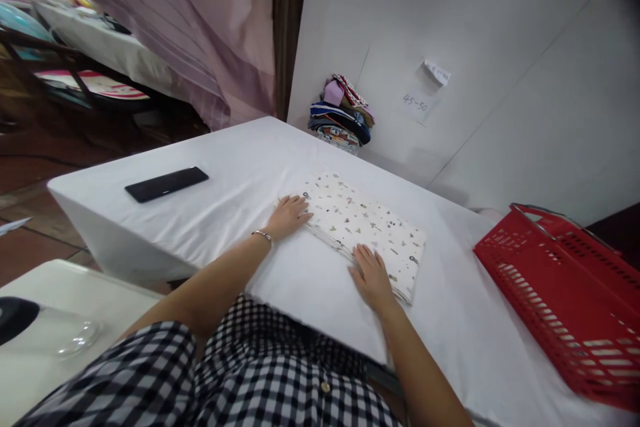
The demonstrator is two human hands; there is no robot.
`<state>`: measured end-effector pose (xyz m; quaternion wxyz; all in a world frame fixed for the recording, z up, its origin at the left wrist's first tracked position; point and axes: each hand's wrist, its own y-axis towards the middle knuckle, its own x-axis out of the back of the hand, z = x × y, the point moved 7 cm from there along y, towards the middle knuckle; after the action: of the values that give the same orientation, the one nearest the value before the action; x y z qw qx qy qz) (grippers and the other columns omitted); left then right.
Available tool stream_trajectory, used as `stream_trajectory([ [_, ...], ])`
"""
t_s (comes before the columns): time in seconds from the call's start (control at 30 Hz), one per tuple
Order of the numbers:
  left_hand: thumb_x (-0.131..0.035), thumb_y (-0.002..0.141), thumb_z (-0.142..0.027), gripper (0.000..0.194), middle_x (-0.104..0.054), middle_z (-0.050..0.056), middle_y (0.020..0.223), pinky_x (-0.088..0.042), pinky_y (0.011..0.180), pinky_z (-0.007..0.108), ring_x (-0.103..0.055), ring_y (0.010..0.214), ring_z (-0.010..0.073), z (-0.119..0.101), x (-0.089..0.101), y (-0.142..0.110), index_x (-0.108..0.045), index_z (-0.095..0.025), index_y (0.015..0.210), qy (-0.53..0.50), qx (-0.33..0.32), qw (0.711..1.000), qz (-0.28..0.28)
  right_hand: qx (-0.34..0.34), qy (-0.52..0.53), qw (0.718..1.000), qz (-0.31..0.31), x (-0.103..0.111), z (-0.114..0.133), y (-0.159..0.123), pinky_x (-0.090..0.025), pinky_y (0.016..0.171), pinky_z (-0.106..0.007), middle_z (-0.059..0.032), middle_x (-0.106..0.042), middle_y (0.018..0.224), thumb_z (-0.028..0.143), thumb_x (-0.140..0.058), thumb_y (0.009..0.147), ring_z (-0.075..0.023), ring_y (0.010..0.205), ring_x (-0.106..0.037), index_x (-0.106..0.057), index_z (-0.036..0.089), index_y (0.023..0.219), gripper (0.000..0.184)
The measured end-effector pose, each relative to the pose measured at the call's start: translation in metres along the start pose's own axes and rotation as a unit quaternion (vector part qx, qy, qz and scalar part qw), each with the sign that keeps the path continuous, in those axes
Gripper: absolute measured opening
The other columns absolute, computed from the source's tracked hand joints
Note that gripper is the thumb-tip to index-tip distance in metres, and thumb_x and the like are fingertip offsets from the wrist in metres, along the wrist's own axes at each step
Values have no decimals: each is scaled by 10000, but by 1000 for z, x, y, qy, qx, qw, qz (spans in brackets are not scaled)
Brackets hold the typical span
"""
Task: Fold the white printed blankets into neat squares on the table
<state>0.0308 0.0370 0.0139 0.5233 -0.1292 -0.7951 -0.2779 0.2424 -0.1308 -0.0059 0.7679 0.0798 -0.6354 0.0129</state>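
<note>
A folded white cloth with small printed figures (pixel 365 223) lies flat on the white table (pixel 240 167). My left hand (pixel 289 213) rests at the cloth's left corner, fingers stretched out and touching its edge. My right hand (pixel 371 275) lies flat on the cloth's near edge with the fingers spread. Neither hand holds anything. A thin bracelet sits on my left wrist.
A black phone (pixel 167 184) lies on the table's left part. A red plastic basket (pixel 565 293) stands at the right. A stack of folded clothes (pixel 341 113) sits at the far edge against the white wall. A small white table with a clear lid (pixel 60 337) is at lower left.
</note>
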Motion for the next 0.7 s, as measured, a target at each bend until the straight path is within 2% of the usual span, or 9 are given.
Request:
stream_trajectory([
  [0.13, -388, 892, -471, 434, -518, 57, 1319, -182, 1092, 425, -370, 1275, 224, -18, 2, -8, -554, -227, 1210, -23, -45, 999, -18, -7, 8, 1000, -6, 1, -1, 1, -148, 1115, -419, -63, -342, 1453, 388, -349, 922, -197, 1361, -248, -378, 187, 1381, 502],
  [0.27, -453, 866, -487, 456, -506, 57, 1333, -223, 1073, 415, -408, 1244, 217, -52, -4, -18, -535, -236, 1238, -47, -139, 989, 13, -20, 38, 999, -30, 1, -4, 3, -161, 1109, -413, -54, -389, 1428, 374, -371, 910, -189, 1342, -288, -431, 199, 1344, 472],
  [0.37, -474, 869, -411, 409, -509, 57, 1318, -287, 1032, 394, -435, 1208, 209, -70, -9, -21, -532, -251, 1241, -60, -170, 983, 35, -43, 65, 995, -62, 4, -7, 4, -189, 1101, -398, -58, -443, 1390, 330, -380, 898, -182, 1312, -339, -453, 189, 1326, 456],
  [0.5, -444, 883, -314, 311, -579, 63, 1172, -352, 970, 379, -493, 1104, 206, -77, -11, -21, -607, -246, 1139, -76, -166, 982, 48, -47, 57, 995, -68, 6, -4, 4, -200, 1092, -414, -65, -452, 1382, 301, -390, 889, -199, 1302, -349, -473, 198, 1312, 443],
  [0.7, -461, 880, -302, 242, -600, 66, 1046, -387, 895, 341, -516, 998, 200, -74, -7, -25, -667, -224, 981, -76, -163, 984, 14, -33, 31, 997, -64, 6, 0, 2, -234, 1080, -417, -59, -460, 1377, 262, -381, 891, -198, 1298, -356, -507, 210, 1285, 417],
])
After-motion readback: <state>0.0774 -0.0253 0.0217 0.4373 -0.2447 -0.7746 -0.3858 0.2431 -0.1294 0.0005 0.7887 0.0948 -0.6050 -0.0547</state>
